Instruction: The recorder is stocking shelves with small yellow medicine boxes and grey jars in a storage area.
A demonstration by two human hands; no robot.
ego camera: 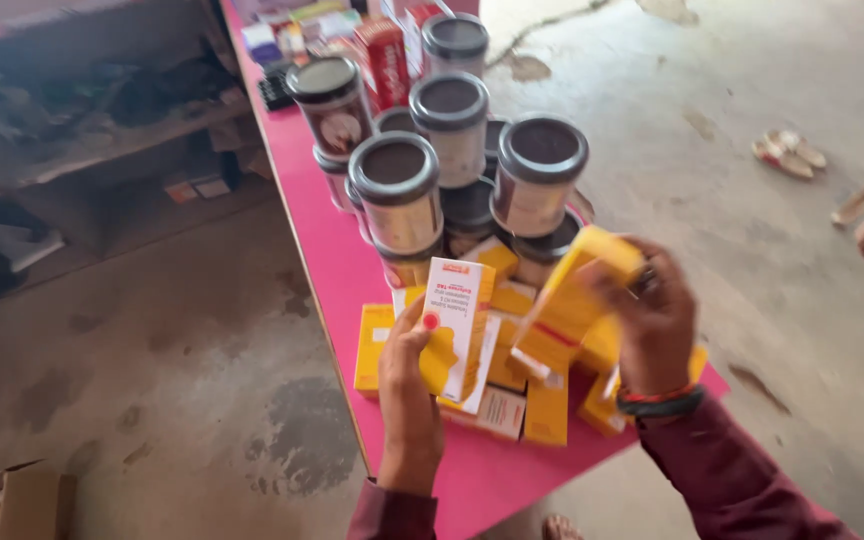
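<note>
The left hand [407, 385] gripped an upright white-and-yellow box [455, 320] over the pink desk's [327, 270] near end. The right hand [652, 320] pinched a tilted yellow box [577, 290] just beside it. Below them lay a heap of yellow boxes [542, 400]. Behind it, stacked dark-lidded jars [397, 190] filled the desk's middle.

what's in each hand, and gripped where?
Left hand: upright white-and-yellow carton, pinched at its lower left edge. Right hand: blurred yellow carton, gripped at its upper right end.
</note>
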